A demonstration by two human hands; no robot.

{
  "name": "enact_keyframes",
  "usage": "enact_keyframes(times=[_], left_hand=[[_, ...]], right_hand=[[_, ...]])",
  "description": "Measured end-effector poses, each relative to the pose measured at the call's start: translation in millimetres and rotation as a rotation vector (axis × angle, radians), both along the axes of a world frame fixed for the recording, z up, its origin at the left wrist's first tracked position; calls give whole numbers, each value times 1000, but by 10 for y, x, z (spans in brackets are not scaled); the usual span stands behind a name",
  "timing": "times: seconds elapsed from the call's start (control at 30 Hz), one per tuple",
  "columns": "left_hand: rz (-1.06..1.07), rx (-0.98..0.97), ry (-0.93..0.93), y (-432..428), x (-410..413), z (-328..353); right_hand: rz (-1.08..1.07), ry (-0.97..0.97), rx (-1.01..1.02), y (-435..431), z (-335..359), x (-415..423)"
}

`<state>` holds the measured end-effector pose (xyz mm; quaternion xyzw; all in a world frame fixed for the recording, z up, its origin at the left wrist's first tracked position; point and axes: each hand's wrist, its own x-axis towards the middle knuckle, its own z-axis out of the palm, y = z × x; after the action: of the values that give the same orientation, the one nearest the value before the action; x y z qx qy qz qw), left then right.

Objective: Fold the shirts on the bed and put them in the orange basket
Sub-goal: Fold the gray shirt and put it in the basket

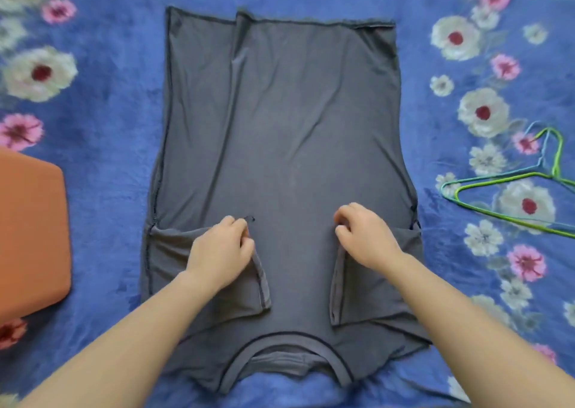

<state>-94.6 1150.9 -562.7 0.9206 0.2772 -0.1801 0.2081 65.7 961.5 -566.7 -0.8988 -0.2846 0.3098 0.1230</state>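
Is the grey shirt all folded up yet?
Not yet. The grey shirt lies spread flat; only its sleeves are folded inward, the left hand and right hand gripping them.

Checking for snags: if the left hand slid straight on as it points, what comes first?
Only more of the gray shirt; the left hand seems aimed past the right hand.

Orange basket [31, 230] runs off the left edge, 2 hangers [497, 182] off the right.

There is room to reach over the blue bedspread [109, 112] on both sides of the gray shirt [280, 127]. The orange basket [31, 230] blocks the left edge, and wire hangers [553, 172] lie on the right.
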Motion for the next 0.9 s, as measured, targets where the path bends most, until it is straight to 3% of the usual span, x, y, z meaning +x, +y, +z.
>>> enact_keyframes(times=[0.27, 0.47, 0.63, 0.77, 0.9], left_hand=[[284, 81, -254, 1095, 1426, -384], [799, 35, -602, 1997, 2319, -641], [1150, -306, -791, 2545, 2614, -780], [1251, -429, -800, 2683, 2698, -771], [1245, -455, -951, 2943, 2833, -534]], right_hand=[[-305, -106, 149, 786, -318, 1435], [-653, -169, 320, 1272, -501, 2577], [-1048, 99, 580, 1464, -602, 3146], [-1192, 231, 694, 1581, -551, 3271], [-1279, 222, 854, 1633, -398, 3471]])
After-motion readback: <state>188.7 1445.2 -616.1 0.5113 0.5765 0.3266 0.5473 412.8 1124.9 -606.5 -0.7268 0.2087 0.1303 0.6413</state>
